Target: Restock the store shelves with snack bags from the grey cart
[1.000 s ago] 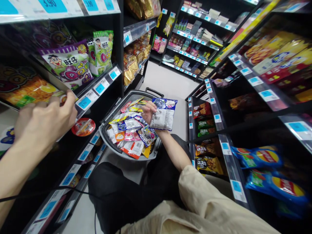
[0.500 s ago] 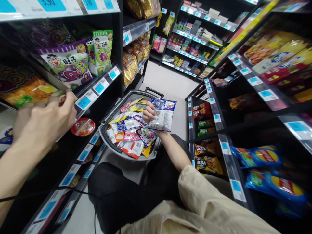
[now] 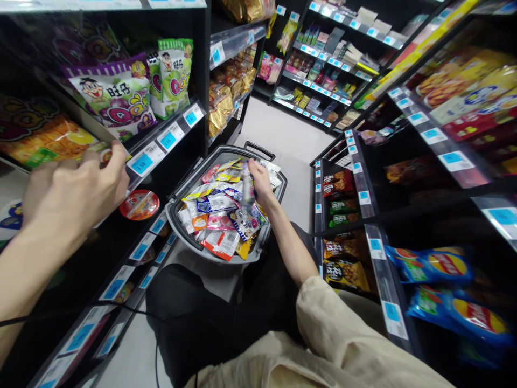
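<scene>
My right hand [image 3: 262, 182] is closed on a blue and white snack packet [image 3: 247, 193], held edge-on over the far side of a grey shopping basket [image 3: 176, 225]. The basket is heaped with several bright snack packets and sits on the floor in front of my knees. My left hand [image 3: 75, 191] is at the left shelf's front rail, fingers curled beside a blue price label [image 3: 141, 163]. Whatever those fingers hold is hidden behind the hand. A purple and white candy bag [image 3: 115, 105] stands on the shelf just above that hand.
Black shelves line both sides of a narrow aisle. Green candy bags [image 3: 174, 75] stand on the left shelf and a red lidded cup [image 3: 139, 205] sits one shelf down. Blue chip bags [image 3: 432, 264] lie low on the right. Pale floor [image 3: 283, 134] runs on past the basket.
My right hand has turned the packet from flat-facing to edge-on and brought it down over the basket. My left hand stays at the shelf rail.
</scene>
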The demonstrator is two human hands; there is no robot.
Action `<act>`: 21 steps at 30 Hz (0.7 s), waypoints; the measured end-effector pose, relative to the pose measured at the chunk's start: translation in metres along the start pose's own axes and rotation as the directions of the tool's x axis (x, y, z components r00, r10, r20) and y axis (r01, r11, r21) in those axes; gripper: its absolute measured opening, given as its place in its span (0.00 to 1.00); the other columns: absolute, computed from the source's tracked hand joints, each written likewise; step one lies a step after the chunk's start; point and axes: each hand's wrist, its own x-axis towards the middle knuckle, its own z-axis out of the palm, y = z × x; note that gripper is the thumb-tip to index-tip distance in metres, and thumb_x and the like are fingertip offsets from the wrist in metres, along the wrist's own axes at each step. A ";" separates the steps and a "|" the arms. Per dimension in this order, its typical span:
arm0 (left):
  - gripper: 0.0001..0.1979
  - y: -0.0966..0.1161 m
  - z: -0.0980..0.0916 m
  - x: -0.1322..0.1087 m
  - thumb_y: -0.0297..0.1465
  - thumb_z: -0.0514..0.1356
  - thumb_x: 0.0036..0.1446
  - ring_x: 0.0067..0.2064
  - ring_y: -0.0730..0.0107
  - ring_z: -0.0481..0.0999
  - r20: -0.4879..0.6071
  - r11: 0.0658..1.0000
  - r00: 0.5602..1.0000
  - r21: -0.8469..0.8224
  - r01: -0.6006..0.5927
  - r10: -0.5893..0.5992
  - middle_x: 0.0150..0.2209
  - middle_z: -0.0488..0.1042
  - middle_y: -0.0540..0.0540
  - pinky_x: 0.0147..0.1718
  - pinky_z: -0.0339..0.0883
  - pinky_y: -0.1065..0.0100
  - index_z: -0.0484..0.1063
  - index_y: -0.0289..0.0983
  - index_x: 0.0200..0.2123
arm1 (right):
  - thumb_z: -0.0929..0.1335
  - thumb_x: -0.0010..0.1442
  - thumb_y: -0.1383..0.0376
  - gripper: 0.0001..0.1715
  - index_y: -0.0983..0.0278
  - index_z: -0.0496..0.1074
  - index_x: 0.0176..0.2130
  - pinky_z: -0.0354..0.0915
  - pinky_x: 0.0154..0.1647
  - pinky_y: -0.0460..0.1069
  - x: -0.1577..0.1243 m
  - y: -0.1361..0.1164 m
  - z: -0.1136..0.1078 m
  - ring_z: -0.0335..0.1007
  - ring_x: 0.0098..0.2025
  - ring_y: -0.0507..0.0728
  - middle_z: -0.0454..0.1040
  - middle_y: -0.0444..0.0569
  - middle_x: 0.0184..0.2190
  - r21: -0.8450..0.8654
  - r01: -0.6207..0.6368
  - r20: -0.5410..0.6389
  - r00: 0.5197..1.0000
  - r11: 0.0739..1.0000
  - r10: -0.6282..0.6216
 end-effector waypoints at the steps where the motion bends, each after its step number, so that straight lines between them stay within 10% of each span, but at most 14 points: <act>1: 0.35 -0.001 0.004 0.000 0.39 0.29 0.70 0.45 0.37 0.78 -0.017 0.999 1.000 0.041 -0.008 0.009 0.46 0.73 0.26 0.40 0.70 0.51 0.53 0.28 0.70 | 0.71 0.65 0.49 0.25 0.60 0.60 0.28 0.50 0.27 0.47 0.001 -0.001 -0.002 0.49 0.23 0.50 0.57 0.37 0.22 -0.099 0.075 -0.070 0.994 0.992 -0.082; 6: 0.29 -0.007 0.020 0.002 0.35 0.32 0.72 0.42 0.47 0.78 -0.117 0.992 0.993 0.129 0.007 0.008 0.45 0.74 0.32 0.40 0.69 0.57 0.55 0.32 0.68 | 0.66 0.67 0.45 0.30 0.60 0.59 0.24 0.49 0.31 0.49 0.006 -0.001 -0.009 0.50 0.28 0.52 0.55 0.40 0.23 -0.602 0.258 -0.166 0.885 0.755 -0.435; 12: 0.28 -0.002 0.014 0.005 0.34 0.37 0.72 0.40 0.47 0.81 -0.047 0.995 0.999 0.094 0.019 -0.015 0.48 0.76 0.29 0.39 0.69 0.57 0.56 0.34 0.70 | 0.62 0.65 0.40 0.30 0.60 0.62 0.26 0.52 0.31 0.49 -0.003 -0.003 -0.004 0.55 0.29 0.54 0.61 0.42 0.24 -0.624 0.204 -0.066 0.948 0.754 -0.311; 21: 0.27 -0.009 0.032 0.007 0.30 0.44 0.71 0.47 0.47 0.80 -0.142 0.988 0.989 0.157 -0.009 0.032 0.53 0.74 0.26 0.45 0.71 0.54 0.57 0.33 0.70 | 0.63 0.63 0.42 0.28 0.58 0.62 0.22 0.50 0.29 0.52 -0.007 0.004 0.003 0.55 0.23 0.55 0.60 0.43 0.17 -0.817 0.363 0.279 0.929 0.448 -0.244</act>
